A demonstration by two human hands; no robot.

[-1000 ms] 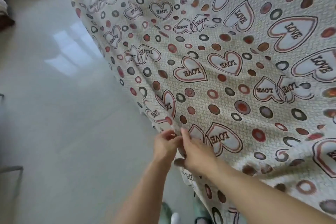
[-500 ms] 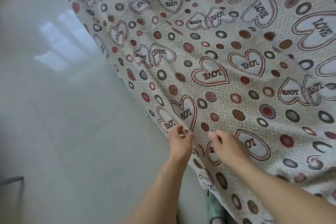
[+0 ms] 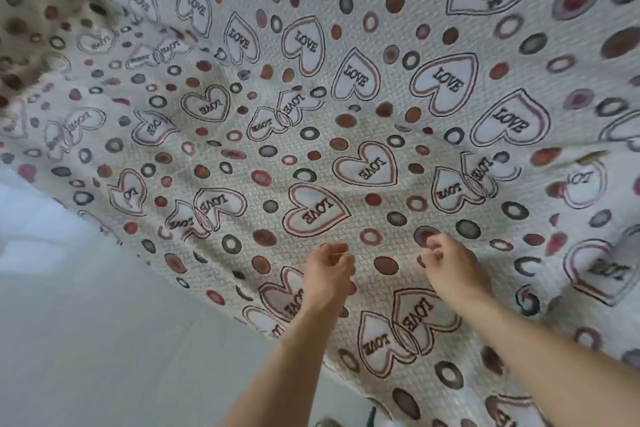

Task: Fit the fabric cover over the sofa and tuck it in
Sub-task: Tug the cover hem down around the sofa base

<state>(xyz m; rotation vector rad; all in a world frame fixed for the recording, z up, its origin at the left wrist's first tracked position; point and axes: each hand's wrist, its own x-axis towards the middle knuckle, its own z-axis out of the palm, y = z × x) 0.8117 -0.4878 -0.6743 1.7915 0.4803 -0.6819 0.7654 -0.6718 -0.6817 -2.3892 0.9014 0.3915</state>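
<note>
The fabric cover, cream with red and grey dots and "LOVE" hearts, billows across nearly the whole view. The sofa is hidden beneath it. My left hand is over the near part of the cover, fingers curled and pinching the cloth. My right hand is a short way to its right, fingers curled on the cloth in the same way. Cloth also hangs below both wrists towards me. The cover's loose edge runs diagonally from the middle left down to the bottom centre.
The pale glossy floor fills the lower left, beside the cover's hanging edge. A darker, shaded fold of the cover rises at the upper left. Footwear shows at the bottom edge.
The cover has spread out ahead and now fills most of the view. My hands have moved apart and from the cover's edge to further in on the cloth. The camera has swung right.
</note>
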